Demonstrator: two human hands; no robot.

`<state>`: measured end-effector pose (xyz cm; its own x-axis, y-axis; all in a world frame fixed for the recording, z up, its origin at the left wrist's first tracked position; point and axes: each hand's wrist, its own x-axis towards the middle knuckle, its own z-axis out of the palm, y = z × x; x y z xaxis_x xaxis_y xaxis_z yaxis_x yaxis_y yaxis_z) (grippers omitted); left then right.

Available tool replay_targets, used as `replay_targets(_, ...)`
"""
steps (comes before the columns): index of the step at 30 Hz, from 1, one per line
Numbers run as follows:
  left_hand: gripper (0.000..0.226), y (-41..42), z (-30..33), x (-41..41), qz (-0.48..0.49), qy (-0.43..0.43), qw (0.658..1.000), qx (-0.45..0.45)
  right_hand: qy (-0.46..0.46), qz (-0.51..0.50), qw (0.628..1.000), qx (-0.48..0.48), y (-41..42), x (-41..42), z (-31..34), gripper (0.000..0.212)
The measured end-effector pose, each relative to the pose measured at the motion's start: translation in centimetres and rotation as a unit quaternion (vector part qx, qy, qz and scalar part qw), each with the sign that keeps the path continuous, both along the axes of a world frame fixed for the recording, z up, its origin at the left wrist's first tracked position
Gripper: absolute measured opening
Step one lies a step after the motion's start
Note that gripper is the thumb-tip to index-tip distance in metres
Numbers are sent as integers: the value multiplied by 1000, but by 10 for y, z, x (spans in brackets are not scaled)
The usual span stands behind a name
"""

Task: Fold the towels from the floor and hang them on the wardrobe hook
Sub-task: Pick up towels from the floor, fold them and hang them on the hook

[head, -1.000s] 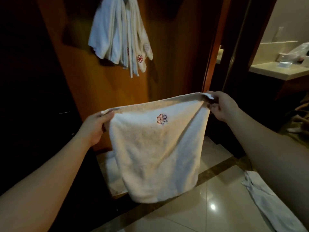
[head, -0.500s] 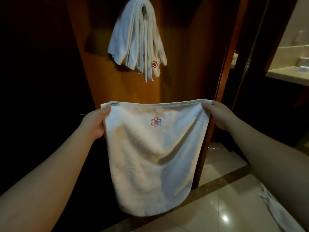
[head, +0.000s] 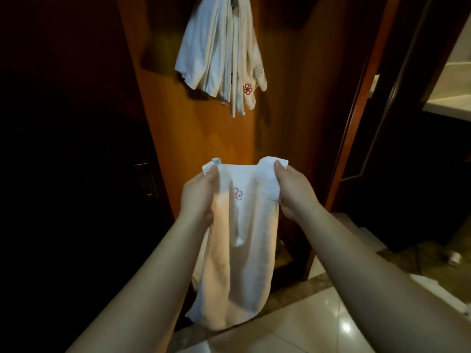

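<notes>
Nearest to me, my two bare forearms reach forward over the glossy pale floor tiles (head: 318,324), which show below and to the right of my hands. My left hand (head: 201,197) has its fingers and thumb curled round the upper left corner of a white terry towel with a small red flower emblem (head: 244,240), and my right hand (head: 293,192) pinches the upper right corner, thumb on the near side, fingers wrapped behind. My hands are close together, so the top edge between them sags only a little and the cloth hangs down in soft vertical folds, its lower end dangling free beneath my wrists, clear of the floor. The emblem sits just below the top edge, between my hands, partly caught in a crease.

To the right of my right forearm, down on the floor, lies a rumpled white cloth (head: 433,289); I cannot tell how it is folded.

Beyond my hands stands an orange-brown wooden wardrobe panel (head: 293,110). Above my hands, high on that panel, a bunch of folded white towels (head: 216,54) hangs in narrow layers, one bearing the same red flower mark near its lower right corner. The hook itself is mostly hidden by them at the top edge of view. Left of my left hand everything is dark, with only a faint metal handle (head: 145,179) showing. Far to the right, past a wooden door frame (head: 356,123), a pale counter edge (head: 453,105) is visible.
</notes>
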<state>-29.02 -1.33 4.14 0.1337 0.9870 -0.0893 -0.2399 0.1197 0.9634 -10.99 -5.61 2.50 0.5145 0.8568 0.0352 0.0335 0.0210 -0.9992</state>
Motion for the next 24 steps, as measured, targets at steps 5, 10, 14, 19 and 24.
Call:
replay_targets(5,22,-32,-1,19,-57,25,996,63,-120,9,992,33,-11,-50,2,34)
replay_targets(10,33,-39,0,21,-118,77,988,69,-201,44,978,36,-20,-58,7,34)
replay_targets(14,49,-35,1,14,-193,-48,979,38,-236,81,968,24,-29,-52,8,32)
replay_targets(19,46,-30,-11,15,-228,-43,969,90,-223,68,969,80,-33,-54,10,8)
replay_targets(24,48,-29,-10,15,-249,-91,959,98,-201,16,974,105,-31,-53,10,24)
